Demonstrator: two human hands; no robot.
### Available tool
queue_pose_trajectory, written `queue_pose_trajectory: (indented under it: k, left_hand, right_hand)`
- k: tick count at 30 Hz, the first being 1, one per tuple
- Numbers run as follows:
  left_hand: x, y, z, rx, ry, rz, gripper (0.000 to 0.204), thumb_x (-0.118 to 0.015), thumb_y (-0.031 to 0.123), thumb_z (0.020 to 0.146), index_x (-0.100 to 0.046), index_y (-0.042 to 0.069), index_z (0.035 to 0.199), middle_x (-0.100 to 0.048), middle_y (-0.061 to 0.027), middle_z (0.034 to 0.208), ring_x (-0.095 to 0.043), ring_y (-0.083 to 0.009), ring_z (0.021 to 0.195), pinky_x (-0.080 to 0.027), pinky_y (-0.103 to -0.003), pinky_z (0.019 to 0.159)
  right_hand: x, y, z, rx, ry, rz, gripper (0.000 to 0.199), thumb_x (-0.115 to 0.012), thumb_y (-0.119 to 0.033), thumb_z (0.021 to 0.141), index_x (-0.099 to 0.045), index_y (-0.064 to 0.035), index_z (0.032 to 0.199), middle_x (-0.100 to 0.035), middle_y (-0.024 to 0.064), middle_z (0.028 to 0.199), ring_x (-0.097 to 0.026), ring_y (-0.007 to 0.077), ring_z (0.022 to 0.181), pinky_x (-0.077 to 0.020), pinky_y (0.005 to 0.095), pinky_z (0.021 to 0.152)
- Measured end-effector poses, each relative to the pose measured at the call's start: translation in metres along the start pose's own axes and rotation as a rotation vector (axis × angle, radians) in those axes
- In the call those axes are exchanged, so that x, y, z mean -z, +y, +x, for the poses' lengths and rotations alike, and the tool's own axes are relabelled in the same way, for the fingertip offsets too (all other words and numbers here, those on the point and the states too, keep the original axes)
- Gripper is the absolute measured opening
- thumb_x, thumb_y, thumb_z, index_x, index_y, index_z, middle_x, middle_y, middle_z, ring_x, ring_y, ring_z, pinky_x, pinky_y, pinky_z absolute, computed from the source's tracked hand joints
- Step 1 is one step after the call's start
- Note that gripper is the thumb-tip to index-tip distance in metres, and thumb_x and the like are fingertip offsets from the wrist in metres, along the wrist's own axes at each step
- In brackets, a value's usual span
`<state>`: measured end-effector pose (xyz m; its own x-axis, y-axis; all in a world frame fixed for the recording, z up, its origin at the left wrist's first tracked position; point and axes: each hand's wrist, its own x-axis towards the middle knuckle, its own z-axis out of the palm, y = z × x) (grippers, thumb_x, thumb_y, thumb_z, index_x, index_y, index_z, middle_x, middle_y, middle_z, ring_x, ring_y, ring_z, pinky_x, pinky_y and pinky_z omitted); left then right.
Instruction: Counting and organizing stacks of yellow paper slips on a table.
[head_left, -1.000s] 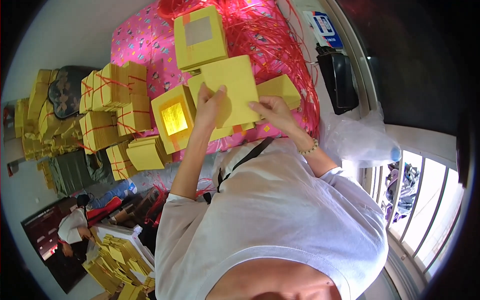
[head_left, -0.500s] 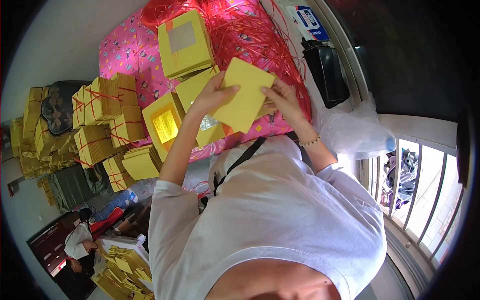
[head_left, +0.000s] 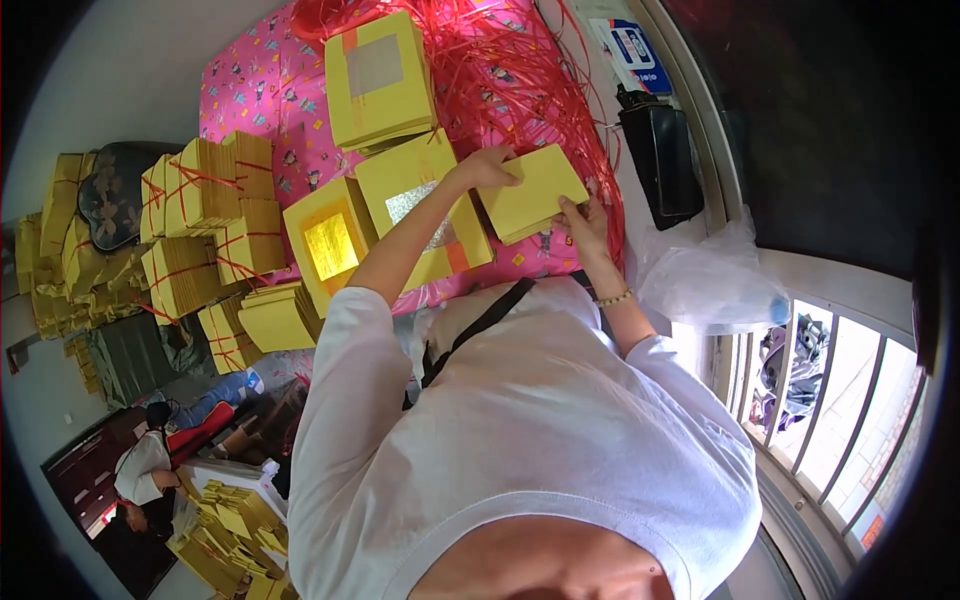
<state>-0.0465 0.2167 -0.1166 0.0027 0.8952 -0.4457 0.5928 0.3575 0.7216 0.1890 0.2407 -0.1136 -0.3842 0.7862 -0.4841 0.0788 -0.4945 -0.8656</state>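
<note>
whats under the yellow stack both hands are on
Along the near edge of the yellow stack, the pink patterned sheet shows; past its far edge, red strips. What lies directly beneath cannot be seen: the stack covers it.

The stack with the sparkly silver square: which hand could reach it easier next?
Probably the left hand: its forearm crosses over the sparkly stack. The right hand is farther, across the plain stack.

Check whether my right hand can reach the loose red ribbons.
Probably yes: your right hand is close beside the red ribbons with nothing visible between them, though it would likely have to leave the yellow paper stack first.
</note>
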Motion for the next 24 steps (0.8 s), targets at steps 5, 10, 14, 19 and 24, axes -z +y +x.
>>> queue_pose_trajectory:
  k: [5,10,14,19,24]
  left_hand:
    - [-0.015,-0.003,0.007,0.045,0.008,0.017,0.055,-0.074,0.029,0.068,-0.056,0.002,0.112,-0.062,-0.0163,0.108,-0.059,-0.0264,0.101,-0.046,-0.034,0.086]
    - [-0.029,-0.008,0.008,0.070,0.079,0.043,0.059,-0.074,0.030,0.065,-0.055,0.003,0.114,-0.062,-0.0166,0.108,-0.059,-0.0285,0.101,-0.046,-0.035,0.086]
    - [-0.035,-0.001,0.007,0.138,0.110,0.089,0.061,-0.073,0.031,0.065,-0.053,0.004,0.116,-0.062,-0.0171,0.109,-0.059,-0.0297,0.103,-0.046,-0.037,0.086]
    - [-0.036,0.004,0.001,0.186,0.135,0.106,0.061,-0.074,0.030,0.065,-0.053,0.006,0.116,-0.061,-0.0176,0.109,-0.058,-0.0309,0.104,-0.047,-0.039,0.086]
    - [-0.041,0.026,-0.014,0.183,0.295,0.343,0.059,-0.074,0.027,0.065,-0.053,0.007,0.116,-0.058,-0.0173,0.106,-0.056,-0.0375,0.102,-0.046,-0.042,0.087]
  right_hand:
    - [0.004,0.011,0.004,-0.022,0.034,-0.016,0.023,-0.061,-0.016,0.088,-0.052,-0.0016,0.103,-0.059,0.0069,0.089,-0.061,0.0133,0.073,-0.0561,0.0280,0.067]
    - [0.005,0.018,0.005,-0.034,0.049,-0.040,0.026,-0.062,-0.017,0.088,-0.050,0.0000,0.104,-0.058,0.0069,0.087,-0.060,0.0127,0.069,-0.0555,0.0270,0.062]
    - [0.008,0.013,0.001,0.083,0.125,-0.322,0.039,-0.068,-0.021,0.083,-0.049,0.0015,0.108,-0.055,0.0116,0.097,-0.056,0.0179,0.082,-0.0507,0.0298,0.068]
    - [-0.011,0.000,-0.024,0.767,0.341,-0.937,0.046,-0.071,-0.023,0.075,-0.051,-0.0060,0.112,-0.045,0.0170,0.112,-0.041,0.0328,0.107,-0.0329,0.0480,0.089]
    - [-0.012,0.006,-0.025,0.783,0.112,-1.215,0.044,-0.069,-0.032,0.073,-0.055,-0.0086,0.108,-0.043,0.0141,0.114,-0.036,0.0341,0.111,-0.0275,0.0488,0.090]
